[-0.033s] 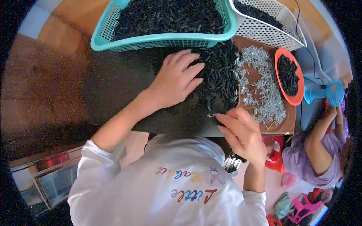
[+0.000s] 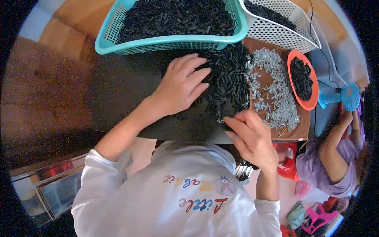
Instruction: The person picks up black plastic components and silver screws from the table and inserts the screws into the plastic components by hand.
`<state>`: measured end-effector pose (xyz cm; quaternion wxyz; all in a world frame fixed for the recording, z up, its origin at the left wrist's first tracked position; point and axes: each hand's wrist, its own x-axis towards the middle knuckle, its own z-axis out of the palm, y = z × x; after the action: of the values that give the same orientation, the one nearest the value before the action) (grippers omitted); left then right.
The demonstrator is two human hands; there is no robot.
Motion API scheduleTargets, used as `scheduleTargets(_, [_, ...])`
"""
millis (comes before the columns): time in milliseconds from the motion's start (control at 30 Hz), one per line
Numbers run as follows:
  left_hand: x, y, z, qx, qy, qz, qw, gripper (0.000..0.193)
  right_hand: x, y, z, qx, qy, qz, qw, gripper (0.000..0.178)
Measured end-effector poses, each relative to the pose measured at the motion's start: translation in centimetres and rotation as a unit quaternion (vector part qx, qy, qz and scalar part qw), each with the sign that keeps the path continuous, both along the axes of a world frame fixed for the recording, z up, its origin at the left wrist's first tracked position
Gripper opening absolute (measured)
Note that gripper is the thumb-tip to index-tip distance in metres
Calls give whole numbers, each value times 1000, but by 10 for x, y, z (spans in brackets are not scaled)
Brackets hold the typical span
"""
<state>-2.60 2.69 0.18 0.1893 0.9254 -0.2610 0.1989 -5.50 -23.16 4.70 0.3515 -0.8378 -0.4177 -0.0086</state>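
My left hand (image 2: 182, 81) lies palm down on the left side of a loose pile of small black tubes (image 2: 231, 79), its fingers spread. Part of the pile is hidden under it. Close to the front edge of the dark table (image 2: 130, 94), my right hand (image 2: 252, 136) points its index finger at a few tiny clear pieces (image 2: 220, 117). Its thumb is apart from the index finger, and no held thing shows between them. Many small clear plastic pieces (image 2: 282, 100) lie scattered on a brown cloth (image 2: 267, 83) right of the black pile.
A teal basket (image 2: 169, 38) full of black tubes stands at the far side, beside a white perforated basket (image 2: 276, 35) with more. An orange dish (image 2: 314, 89) of black pieces sits at the right, near a blue fan (image 2: 349, 96). Another person (image 2: 327, 166) is at the right.
My left hand has slid slightly left over the black tubes. The index finger of my right hand has shifted a little left, closer to the tiny clear pieces.
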Motion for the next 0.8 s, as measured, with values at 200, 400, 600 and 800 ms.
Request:
scheduleTargets(200, [-36, 36, 9, 3, 30, -25, 999, 42, 11, 16, -12, -72, -51, -37, 995, 49])
scheduleTargets(400, [-46, 34, 6, 99, 99, -62, 988, 60, 26, 34, -21, -116, -86, -6, 990, 52])
scheduleTargets(600, [-21, 28, -14, 70, 49, -39, 996, 57, 40, 38, -31, -129, -134, -31, 982, 36])
scheduleTargets(800, [-1, 19, -14, -33, -8, -41, 999, 31, 67, 27, -27, -79, -164, -50, 982, 25])
